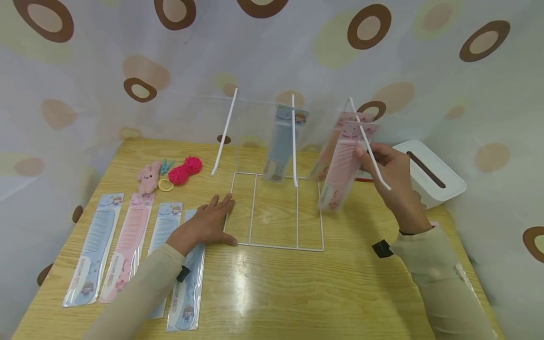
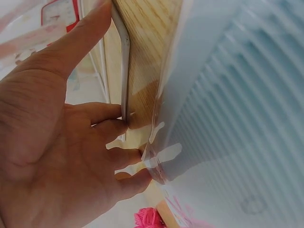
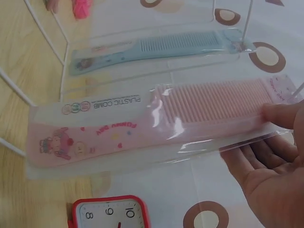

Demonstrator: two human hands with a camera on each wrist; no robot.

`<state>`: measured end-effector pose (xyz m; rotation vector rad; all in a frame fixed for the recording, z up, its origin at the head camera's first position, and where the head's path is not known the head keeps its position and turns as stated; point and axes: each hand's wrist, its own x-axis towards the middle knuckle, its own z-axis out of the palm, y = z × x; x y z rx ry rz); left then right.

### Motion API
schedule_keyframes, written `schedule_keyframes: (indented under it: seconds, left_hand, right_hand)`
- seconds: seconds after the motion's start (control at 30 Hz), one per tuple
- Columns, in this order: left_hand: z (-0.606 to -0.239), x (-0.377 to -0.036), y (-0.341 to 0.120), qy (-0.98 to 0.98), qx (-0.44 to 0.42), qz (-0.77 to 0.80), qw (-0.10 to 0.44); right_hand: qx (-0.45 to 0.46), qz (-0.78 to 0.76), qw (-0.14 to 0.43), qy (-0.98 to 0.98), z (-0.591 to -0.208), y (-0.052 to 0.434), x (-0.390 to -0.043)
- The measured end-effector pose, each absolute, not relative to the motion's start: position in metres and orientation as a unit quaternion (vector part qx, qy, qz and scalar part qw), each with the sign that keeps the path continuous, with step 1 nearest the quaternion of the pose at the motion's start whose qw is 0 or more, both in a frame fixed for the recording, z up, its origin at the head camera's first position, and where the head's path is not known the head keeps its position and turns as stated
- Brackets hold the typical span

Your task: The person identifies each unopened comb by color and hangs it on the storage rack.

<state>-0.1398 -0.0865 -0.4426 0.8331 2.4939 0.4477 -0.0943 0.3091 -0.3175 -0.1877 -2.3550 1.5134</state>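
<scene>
A white wire rack (image 1: 278, 245) stands on the wooden table with three slanted pegs. My right hand (image 1: 388, 172) pinches the top of a packaged pink comb (image 1: 340, 172) at the right peg (image 1: 370, 151); the thumb (image 3: 280, 114) lies on the pack (image 3: 156, 128) and the fingers are underneath. A second pink comb (image 1: 329, 146) hangs behind it. On the middle peg hangs a blue comb (image 1: 280, 146). The left peg (image 1: 224, 132) is bare. My left hand (image 1: 210, 219) lies flat on the table, its fingers (image 2: 109, 114) against the rack's base wire (image 2: 124, 71).
Several packaged combs, blue (image 1: 95, 245) and pink (image 1: 127, 245), lie in a row at the left; one blue pack (image 1: 187, 288) is under my left forearm. A pink plush bunny (image 1: 148, 177), a yellow hair tie (image 1: 165, 185) and a red bobble (image 1: 185, 170) lie behind them. A white slotted box (image 1: 429, 172) stands at the right, with a red clock (image 3: 111, 213) near it.
</scene>
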Motion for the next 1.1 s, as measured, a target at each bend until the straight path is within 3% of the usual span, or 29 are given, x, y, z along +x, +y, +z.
schedule_keyframes:
  seconds: [0.4,0.7,1.1]
  left_hand:
    - [-0.445,-0.139,-0.085,0.908,0.303,0.168,0.236]
    - [-0.446,-0.139,-0.083,0.908,0.302,0.167,0.238]
    - [-0.446,-0.138,-0.088,0.903,0.304,0.177,0.246]
  right_hand:
    - [-0.075,0.434,0.094,-0.893,-0.351,0.340,-0.066]
    - [-0.118,0.324,0.059,-0.937,-0.384,0.410,-0.017]
    - [-0.170,0.187,-0.189,-0.949,-0.402,0.504,0.040]
